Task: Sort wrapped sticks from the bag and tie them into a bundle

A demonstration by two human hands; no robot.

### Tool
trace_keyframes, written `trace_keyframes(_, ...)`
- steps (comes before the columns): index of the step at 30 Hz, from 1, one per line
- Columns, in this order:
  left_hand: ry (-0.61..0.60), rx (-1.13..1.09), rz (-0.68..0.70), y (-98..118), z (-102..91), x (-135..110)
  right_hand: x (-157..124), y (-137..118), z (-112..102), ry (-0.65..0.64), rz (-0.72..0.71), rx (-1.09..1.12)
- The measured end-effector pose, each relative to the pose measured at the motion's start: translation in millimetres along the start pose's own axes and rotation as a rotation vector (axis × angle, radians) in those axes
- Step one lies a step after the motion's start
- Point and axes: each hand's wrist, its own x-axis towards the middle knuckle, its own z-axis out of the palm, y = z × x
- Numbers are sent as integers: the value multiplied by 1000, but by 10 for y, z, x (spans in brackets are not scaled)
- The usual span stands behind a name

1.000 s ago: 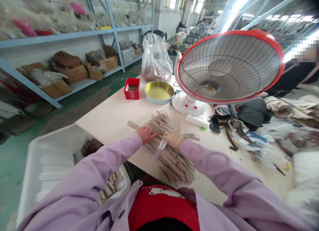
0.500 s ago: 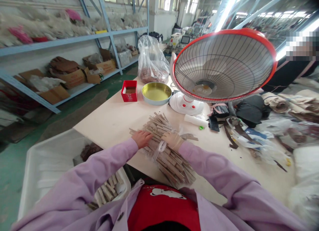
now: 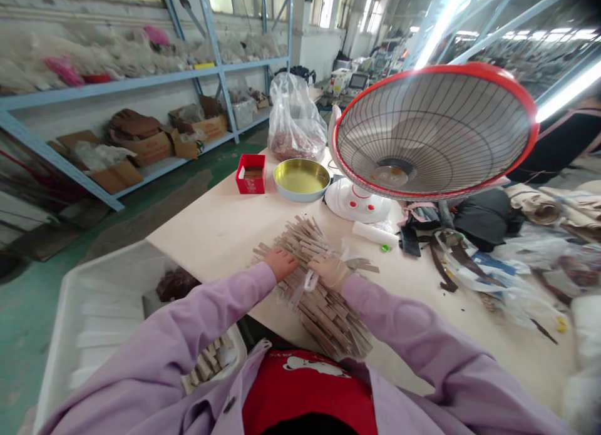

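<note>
A heap of flat brown strips (image 3: 323, 303) lies on the pale table (image 3: 220, 228) right in front of me, with a clear plastic wrap around its middle. My bare left hand (image 3: 280, 262) rests palm down on the heap's left side, fingers flat. My gloved right hand (image 3: 330, 267) lies on the heap beside it, fingers curled on the plastic wrap (image 3: 305, 283) and strips.
A red-rimmed electric fan (image 3: 434, 131) stands behind the heap. A round yellow tin (image 3: 301, 179), a red box (image 3: 251, 173) and a plastic bag (image 3: 295, 119) sit at the far edge. Straps and scraps (image 3: 464, 260) clutter the right. A white tub (image 3: 94, 322) holds more strips at my left.
Both hands stay on the heap with only slight shifts; the camera has moved a little, and the left hand has drawn in closer to the right.
</note>
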Motion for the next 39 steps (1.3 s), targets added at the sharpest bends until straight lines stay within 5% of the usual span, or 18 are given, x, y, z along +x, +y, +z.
trace_keyframes(8,9,-7,13,214,9,93,24,5,41,8,25,-9)
trace_keyframes(19,77,-18,-6,-103,114,-146,1,14,87,7,-1,5)
trace_keyframes(39,304,91,93,73,248,-108,12,31,66,21,20,41)
